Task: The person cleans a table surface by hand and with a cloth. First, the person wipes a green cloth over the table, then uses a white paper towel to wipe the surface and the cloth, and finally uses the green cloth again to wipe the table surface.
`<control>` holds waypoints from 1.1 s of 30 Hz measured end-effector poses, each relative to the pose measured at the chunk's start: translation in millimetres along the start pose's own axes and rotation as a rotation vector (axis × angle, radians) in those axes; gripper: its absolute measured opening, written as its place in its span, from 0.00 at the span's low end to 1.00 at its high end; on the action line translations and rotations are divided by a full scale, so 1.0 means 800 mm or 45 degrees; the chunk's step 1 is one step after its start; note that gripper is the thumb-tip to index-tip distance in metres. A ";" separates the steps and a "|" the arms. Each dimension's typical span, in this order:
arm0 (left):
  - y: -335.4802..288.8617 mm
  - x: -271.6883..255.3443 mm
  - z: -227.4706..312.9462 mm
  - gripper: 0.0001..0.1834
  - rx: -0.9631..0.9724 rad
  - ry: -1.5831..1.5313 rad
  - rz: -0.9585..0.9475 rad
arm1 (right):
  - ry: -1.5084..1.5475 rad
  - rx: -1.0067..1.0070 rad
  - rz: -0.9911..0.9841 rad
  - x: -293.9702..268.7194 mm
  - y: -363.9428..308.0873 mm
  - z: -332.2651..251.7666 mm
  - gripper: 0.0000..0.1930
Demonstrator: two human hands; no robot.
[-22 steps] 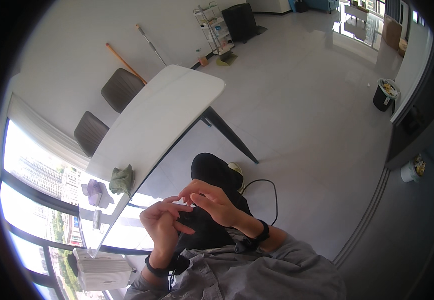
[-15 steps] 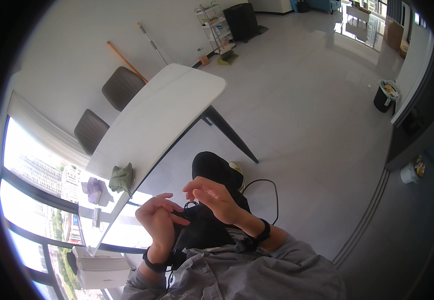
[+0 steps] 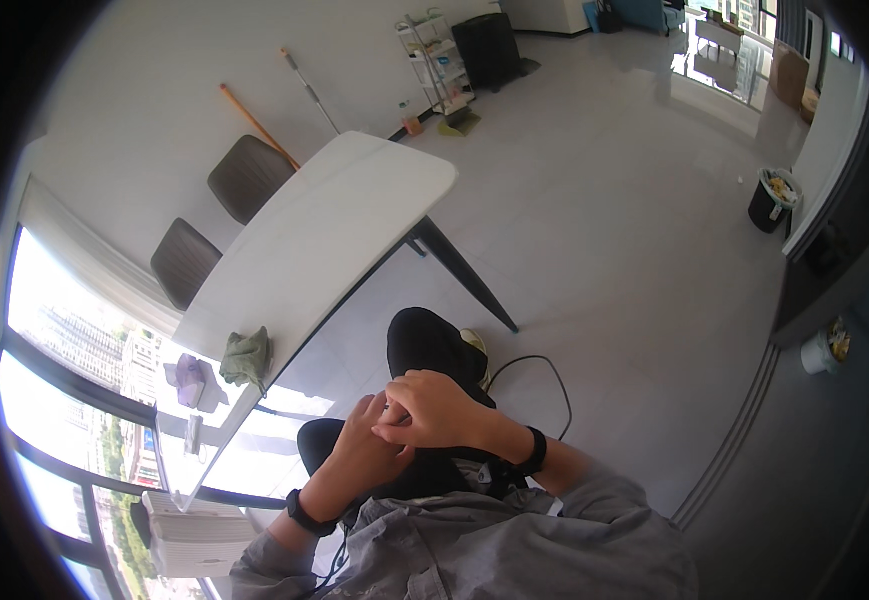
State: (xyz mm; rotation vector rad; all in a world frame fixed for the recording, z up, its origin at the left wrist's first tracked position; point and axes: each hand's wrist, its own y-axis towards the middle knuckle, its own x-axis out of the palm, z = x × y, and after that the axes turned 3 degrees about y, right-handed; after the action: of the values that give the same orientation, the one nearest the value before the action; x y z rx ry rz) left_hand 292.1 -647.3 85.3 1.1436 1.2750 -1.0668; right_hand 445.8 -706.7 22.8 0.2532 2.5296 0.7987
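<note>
Above my lap, my two hands meet, the right one lapping over the fingertips of the left. My left hand (image 3: 362, 445) is closed, its back facing up and its fingers partly covered by the other hand. My right hand (image 3: 432, 411) curls its fingers down against the left one. A small dark spot shows between them, but what they hold, if anything, is hidden. Each wrist wears a black band, the left (image 3: 308, 513) and the right (image 3: 533, 452). Below the hands are my dark trousers (image 3: 420, 345).
Ahead and left stands a white table (image 3: 324, 220) bearing a green cloth bag (image 3: 245, 357) and a purple-and-white packet (image 3: 189, 381). Two grey chairs (image 3: 251, 178) line its far side. A black cable (image 3: 554, 366) loops on the floor. Bins (image 3: 774, 200) stand right.
My hands were apart with fingers spread, a thin dark loop between them. Now they have come together, fingers curled, and the loop is no longer visible.
</note>
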 end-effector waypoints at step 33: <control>-0.031 0.036 -0.007 0.22 0.097 0.492 -0.453 | 0.147 -0.071 -0.184 0.046 0.003 0.027 0.19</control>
State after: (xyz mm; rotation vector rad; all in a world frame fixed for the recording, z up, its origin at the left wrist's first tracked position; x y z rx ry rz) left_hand 267.4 -643.8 55.7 1.2497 1.8051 -1.1962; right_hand 424.7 -682.9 -5.3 0.0056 2.5927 0.8469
